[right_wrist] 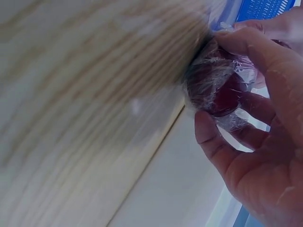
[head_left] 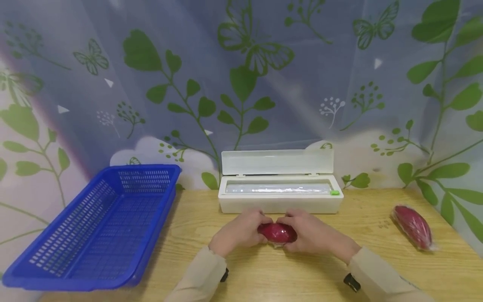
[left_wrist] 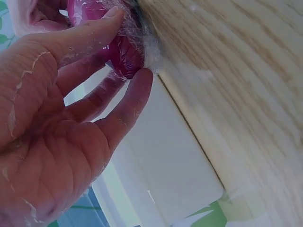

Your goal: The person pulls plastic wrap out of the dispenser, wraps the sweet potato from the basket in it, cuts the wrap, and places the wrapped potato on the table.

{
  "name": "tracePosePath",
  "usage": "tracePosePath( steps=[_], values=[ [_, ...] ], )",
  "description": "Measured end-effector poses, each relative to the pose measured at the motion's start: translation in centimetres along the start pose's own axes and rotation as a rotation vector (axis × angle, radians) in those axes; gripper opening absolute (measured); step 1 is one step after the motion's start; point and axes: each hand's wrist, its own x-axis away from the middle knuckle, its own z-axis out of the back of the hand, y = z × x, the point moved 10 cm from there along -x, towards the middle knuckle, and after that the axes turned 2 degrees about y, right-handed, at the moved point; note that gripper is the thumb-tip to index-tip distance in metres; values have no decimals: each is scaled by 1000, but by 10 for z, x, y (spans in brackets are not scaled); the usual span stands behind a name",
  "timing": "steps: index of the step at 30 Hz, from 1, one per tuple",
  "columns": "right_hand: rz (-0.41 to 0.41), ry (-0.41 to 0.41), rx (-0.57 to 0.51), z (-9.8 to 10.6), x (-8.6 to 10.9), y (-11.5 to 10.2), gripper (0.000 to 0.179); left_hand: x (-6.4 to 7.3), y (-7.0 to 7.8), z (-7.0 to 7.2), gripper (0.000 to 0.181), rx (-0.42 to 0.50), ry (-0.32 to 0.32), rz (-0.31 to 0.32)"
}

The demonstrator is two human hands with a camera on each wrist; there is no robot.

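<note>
Between both hands is a glossy dark red sweet potato (head_left: 278,233) in cling film, low over the wooden table in front of the white box. My left hand (head_left: 244,229) grips its left end, the thumb lying over the crinkled film in the left wrist view. The right hand (head_left: 312,235) holds the other end; in the right wrist view its thumb and fingers are bent round the wrapped sweet potato (right_wrist: 218,87). Loose, wrinkled cling film (left_wrist: 135,33) bunches along the side facing me.
A white cling film box (head_left: 281,204) with its lid up stands behind the hands, a film roll (head_left: 277,188) and a green slider (head_left: 334,193) inside. At left is a blue plastic basket (head_left: 141,247). Another wrapped sweet potato (head_left: 412,226) lies at right. A patterned curtain hangs behind.
</note>
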Motion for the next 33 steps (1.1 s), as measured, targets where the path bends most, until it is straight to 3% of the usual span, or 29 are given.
tracePosePath(
  steps=[5, 11, 16, 20, 25, 30, 33],
  values=[
    [-32, 17, -25, 3, 8, 5, 54, 5, -7, 4, 47, 85, 51, 23],
    [-130, 23, -45, 13, 29, 23, 58, 29, -14, 19, 47, 172, 196, 45],
    [-188, 73, -38, 27, 53, 35, 61, 60, -12, 33, 42, 54, 346, 53],
    [-297, 114, -44, 40, 82, 52, 64, 85, -9, 45, 37, -43, 477, 76],
    [-418, 151, -53, 54, 115, 77, 65, 107, -11, 55, 33, -93, 560, 124],
    [-500, 205, 13, 70, 140, 99, 63, 119, -11, 64, 30, -166, 644, 103],
    [-523, 233, 58, 78, 150, 110, 64, 122, -12, 67, 30, -202, 661, 102]
  ],
)
